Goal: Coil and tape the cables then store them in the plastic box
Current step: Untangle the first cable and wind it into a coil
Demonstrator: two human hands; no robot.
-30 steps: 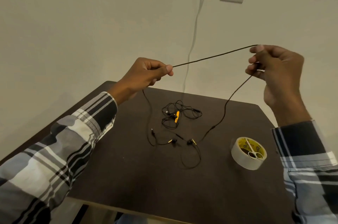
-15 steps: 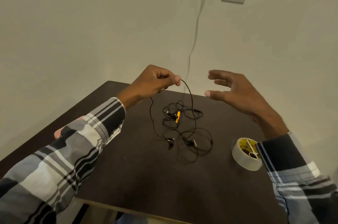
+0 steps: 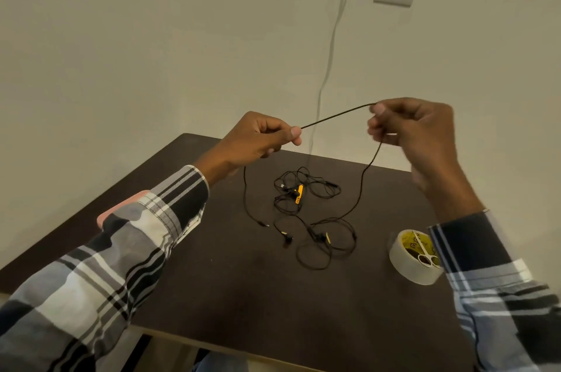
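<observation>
Long plaid shirt sleeves (image 3: 100, 265), black, grey, white checks; cuffs at wrists; both hands bare.

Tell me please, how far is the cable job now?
Nothing looks finished. Left hand and right hand pinch one black cable stretched between them, not yet coiled. A second tangled cable lies untouched; the tape roll waits on the table. No box is visible.

We see dim, warm, even light; the right sleeve (image 3: 498, 280) blurs with motion, and wide-angle distortion bends the edges.
</observation>
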